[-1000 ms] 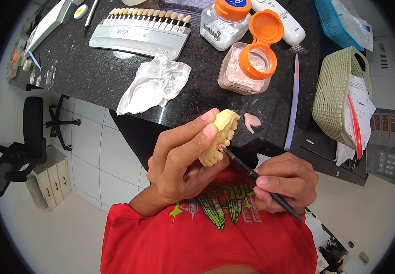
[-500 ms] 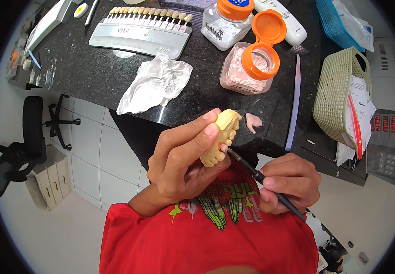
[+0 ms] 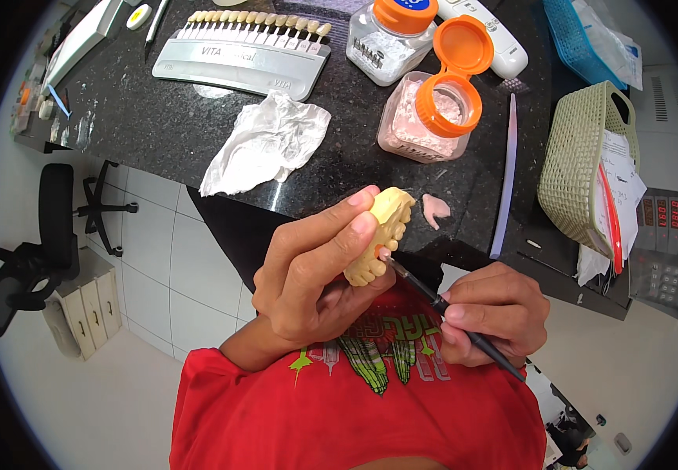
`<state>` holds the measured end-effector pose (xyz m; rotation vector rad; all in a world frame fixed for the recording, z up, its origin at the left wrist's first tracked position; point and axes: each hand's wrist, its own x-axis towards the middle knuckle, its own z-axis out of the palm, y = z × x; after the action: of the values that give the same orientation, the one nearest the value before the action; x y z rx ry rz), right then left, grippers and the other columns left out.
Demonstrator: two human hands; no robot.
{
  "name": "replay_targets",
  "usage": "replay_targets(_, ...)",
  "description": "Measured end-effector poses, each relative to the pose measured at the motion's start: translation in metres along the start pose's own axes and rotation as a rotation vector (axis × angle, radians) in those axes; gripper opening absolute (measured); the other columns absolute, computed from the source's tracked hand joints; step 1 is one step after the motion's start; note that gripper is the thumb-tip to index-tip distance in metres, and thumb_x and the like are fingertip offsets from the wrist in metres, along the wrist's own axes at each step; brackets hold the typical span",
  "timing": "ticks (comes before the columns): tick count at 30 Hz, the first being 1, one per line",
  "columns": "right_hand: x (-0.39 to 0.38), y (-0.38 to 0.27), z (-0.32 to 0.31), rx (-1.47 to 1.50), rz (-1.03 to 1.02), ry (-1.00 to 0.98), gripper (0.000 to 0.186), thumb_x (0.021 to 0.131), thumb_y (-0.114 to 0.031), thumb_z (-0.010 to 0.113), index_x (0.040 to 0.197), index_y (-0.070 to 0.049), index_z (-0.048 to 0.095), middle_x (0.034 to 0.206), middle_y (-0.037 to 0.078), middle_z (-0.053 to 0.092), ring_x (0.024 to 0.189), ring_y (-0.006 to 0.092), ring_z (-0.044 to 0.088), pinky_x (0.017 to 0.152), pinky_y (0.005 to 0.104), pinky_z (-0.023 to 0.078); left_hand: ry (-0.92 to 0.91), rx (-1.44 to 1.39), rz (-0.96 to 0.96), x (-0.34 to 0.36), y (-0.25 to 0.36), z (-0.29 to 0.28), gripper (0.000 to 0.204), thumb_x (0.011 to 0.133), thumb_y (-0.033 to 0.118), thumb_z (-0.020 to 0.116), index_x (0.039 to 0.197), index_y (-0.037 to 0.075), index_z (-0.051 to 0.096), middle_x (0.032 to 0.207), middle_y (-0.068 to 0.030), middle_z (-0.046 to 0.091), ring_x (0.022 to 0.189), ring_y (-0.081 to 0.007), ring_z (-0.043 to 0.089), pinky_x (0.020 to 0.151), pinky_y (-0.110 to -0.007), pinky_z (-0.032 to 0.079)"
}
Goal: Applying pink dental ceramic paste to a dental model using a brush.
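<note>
One yellow tooth cast (image 3: 388, 207): we have it raised before our red shirt (image 3: 354, 415), near the edge of the black counter (image 3: 151, 129), with its row of teeth turned to our right.
Left hand (image 3: 307, 274): our fingers are clamped on the cast, two tips pressed on its smooth yellow side; the rest are partly hidden from us.
Right hand (image 3: 499, 313): we pinch a slim dark-handled tool (image 3: 419, 290), fingers drawn together around its shaft.
Tool tip: it bears a pale pink bit and lies at a small orange patch (image 3: 380, 251) on the cast; we cannot tell how firmly it touches.
Pink piece (image 3: 435, 210): flat and forked, lying on the counter just beyond the cast.
Orange-lidded jars: our pink powder jar (image 3: 421, 129) stands with its lid flipped up; the white powder jar (image 3: 386, 55) behind it has its lid on.
Left side of counter: we see a crumpled white tissue (image 3: 268, 145) and, behind it, a tooth shade guide (image 3: 241, 66).
Right side: a lilac strip (image 3: 505, 176) lies near a woven beige basket (image 3: 574, 172) holding papers.
</note>
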<state>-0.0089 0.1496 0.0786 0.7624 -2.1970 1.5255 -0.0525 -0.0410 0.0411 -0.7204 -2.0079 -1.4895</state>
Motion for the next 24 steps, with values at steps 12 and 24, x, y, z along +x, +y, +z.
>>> replay_targets(12, 0.0000, -0.0002, -0.0009, 0.028, 0.011, 0.002, 0.030, 0.068, 0.000, 0.078, 0.095, -0.001, 0.065, 0.080, 0.011, 0.065, 0.066, 0.0212, 0.067, 0.054, 0.0267, 0.056, 0.000, 0.008, -0.001, 0.0000, 0.0005, 0.0009, 0.049, 0.065, -0.005, 0.080, 0.110, -0.004, 0.059, 0.109, -0.0227, 0.061, 0.096, -0.0297, 0.067, 0.077, -0.030, 0.060)
replay_targets(24, -0.0014, 0.0016, 0.0001, 0.017, -0.016, 0.008, 0.028, 0.070, -0.001, 0.076, 0.096, -0.001, 0.065, 0.080, 0.011, 0.065, 0.065, 0.0210, 0.067, 0.053, 0.0262, 0.055, -0.005, 0.001, 0.003, -0.0006, 0.0000, 0.0003, 0.050, 0.066, -0.005, 0.080, 0.111, -0.005, 0.059, 0.110, -0.0225, 0.061, 0.097, -0.0299, 0.067, 0.078, -0.031, 0.060)
